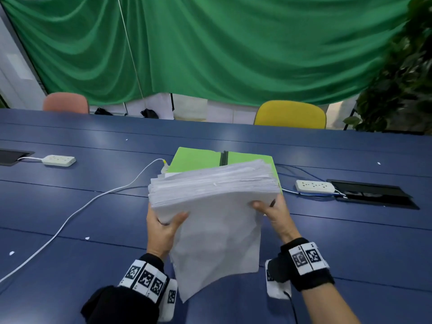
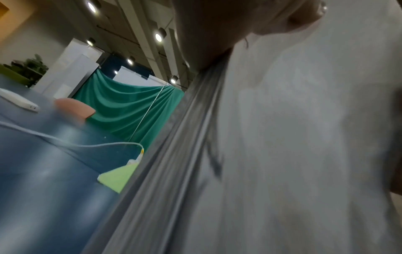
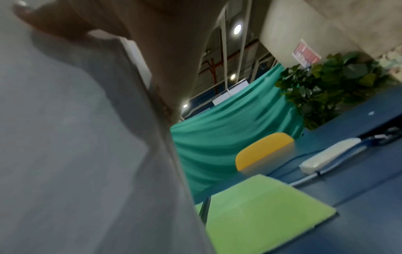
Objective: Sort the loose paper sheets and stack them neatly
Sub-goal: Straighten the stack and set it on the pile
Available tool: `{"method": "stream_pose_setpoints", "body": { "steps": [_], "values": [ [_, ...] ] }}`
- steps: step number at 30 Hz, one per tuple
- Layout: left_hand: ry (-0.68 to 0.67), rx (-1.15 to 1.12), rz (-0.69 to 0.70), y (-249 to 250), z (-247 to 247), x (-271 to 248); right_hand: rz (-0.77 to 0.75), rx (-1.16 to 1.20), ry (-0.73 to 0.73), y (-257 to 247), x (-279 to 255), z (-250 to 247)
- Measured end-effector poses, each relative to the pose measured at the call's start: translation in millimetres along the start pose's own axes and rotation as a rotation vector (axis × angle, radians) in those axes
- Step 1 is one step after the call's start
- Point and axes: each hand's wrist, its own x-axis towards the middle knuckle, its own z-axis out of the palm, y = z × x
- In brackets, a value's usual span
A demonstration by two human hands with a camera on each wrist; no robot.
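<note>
paper stack [image 1: 214, 183] in both hands, above green folder [image 1: 198, 160] w/ cable [image 1: 77, 211] nearby

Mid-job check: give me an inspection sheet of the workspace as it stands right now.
Surface: blue table, a few small white scraps on it.
Job's things: thick paper stack held up on edge above the table; green folder lies open behind it.
Clutter: two white power strips; two recessed black cable boxes.
Grippers: left hand grips the stack's left side; right hand grips its right side.
Cables: white cable runs across the table toward the folder; blue cable by the right strip.
Surroundings: green curtain, pink chair, yellow chair, plant.
</note>
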Motion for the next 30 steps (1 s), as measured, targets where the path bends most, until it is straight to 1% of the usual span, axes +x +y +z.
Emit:
{"method": "stream_pose_setpoints", "body": {
  "steps": [2, 5, 7, 10, 12, 14, 16, 19, 21, 22, 25, 30],
  "values": [
    [-0.033, 0.012, 0.014, 10, 3, 3, -0.035, 0.016, -0.024, -10, 5, 4],
    [-0.04, -0.024, 0.072, 23, 4, 8, -0.107, 0.004, -0.053, -26, 13, 9],
    [-0.036, -0.025, 0.098, 28, 4, 10, -0.117, 0.008, -0.083, -31, 18, 6],
    [-0.013, 0.018, 0.195, 36, 9, 9, -0.102, -0.028, -0.117, -29, 20, 2],
    [-0.019, 0.016, 0.228, 35, 12, 9, -0.058, -0.01, -0.109, -21, 16, 1],
    [-0.013, 0.023, 0.242, 31, 12, 9, -0.01, 0.007, -0.11, -12, 13, -1],
    [0.013, 0.023, 0.227, 29, 14, 10, 0.042, -0.004, -0.107, -3, 13, 0],
    [0.059, 0.014, 0.177, 25, 20, 8, 0.08, -0.044, -0.045, 9, 11, 2],
    [0.133, 0.029, 0.12, 24, 24, 8, 0.076, -0.055, 0.019, 14, 9, 9],
    [0.18, 0.052, 0.115, 24, 27, 8, 0.059, -0.054, 0.062, 16, 8, 12],
    [0.279, 0.105, 0.165, 31, 39, 6, -0.044, -0.018, 0.189, 10, 2, 24],
    [0.308, 0.054, 0.331, 54, 64, -5, -0.278, -0.039, 0.293, -10, -5, 41]
  ]
}}
